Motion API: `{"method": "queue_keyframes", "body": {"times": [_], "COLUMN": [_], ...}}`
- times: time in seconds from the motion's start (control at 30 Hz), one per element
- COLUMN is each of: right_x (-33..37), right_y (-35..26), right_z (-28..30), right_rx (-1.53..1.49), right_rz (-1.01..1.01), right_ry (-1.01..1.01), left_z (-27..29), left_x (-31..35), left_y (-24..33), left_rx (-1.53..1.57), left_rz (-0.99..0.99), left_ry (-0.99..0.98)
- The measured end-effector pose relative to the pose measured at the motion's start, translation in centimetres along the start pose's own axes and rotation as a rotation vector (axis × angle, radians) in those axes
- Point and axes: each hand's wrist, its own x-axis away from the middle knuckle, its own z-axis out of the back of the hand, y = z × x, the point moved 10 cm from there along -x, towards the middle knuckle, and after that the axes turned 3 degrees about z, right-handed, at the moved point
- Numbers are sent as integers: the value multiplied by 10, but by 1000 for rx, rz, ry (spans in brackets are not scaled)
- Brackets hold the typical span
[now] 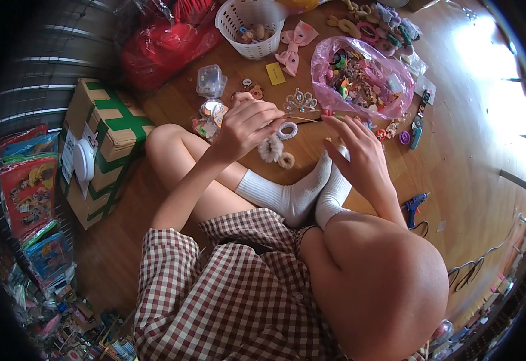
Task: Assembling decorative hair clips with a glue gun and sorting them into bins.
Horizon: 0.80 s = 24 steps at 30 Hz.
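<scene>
My left hand (249,125) is closed above the floor in front of my legs, its fingers curled together; what it grips is hidden. A thin pale strand (302,120) spans from near its fingertips toward my right hand (360,150). That right hand has its fingers stretched and the thumb apart, and I see nothing held in it. Just beyond the gap between the hands sits a silver tiara (299,100). Below it are a white ring-shaped hair tie (287,130), a grey fluffy hair tie (270,148) and a small brown fluffy ring (286,160).
A pink plastic bag (408,90) of small colourful charms lies ahead right, near a pink bow (297,45) and a white basket (224,25). A blue glue gun (415,203) rests at right, its cord trailing. A green-taped carton (107,135) stands left.
</scene>
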Motion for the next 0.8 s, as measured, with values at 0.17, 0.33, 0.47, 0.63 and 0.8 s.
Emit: {"method": "queue_keyframes", "body": {"times": [0.17, 0.33, 0.47, 0.63, 0.8], "right_x": [-21, -23, -22, -30, -45], "right_y": [-23, -26, -28, 4, 84], "right_z": [-12, -15, -11, -21, -54], "right_rx": [36, 28, 12, -74, 62], "right_rz": [134, 170, 176, 49, -120], "right_ry": [-36, -35, 10, 191, 304], "left_z": [9, 12, 13, 9, -18], "left_x": [-8, -13, -15, 8, 65], "left_y": [3, 7, 4, -29, -54], "left_rx": [21, -14, -55, -77, 144], "left_rz": [26, 3, 43, 335, 752], "left_ry": [7, 7, 13, 71, 129]}}
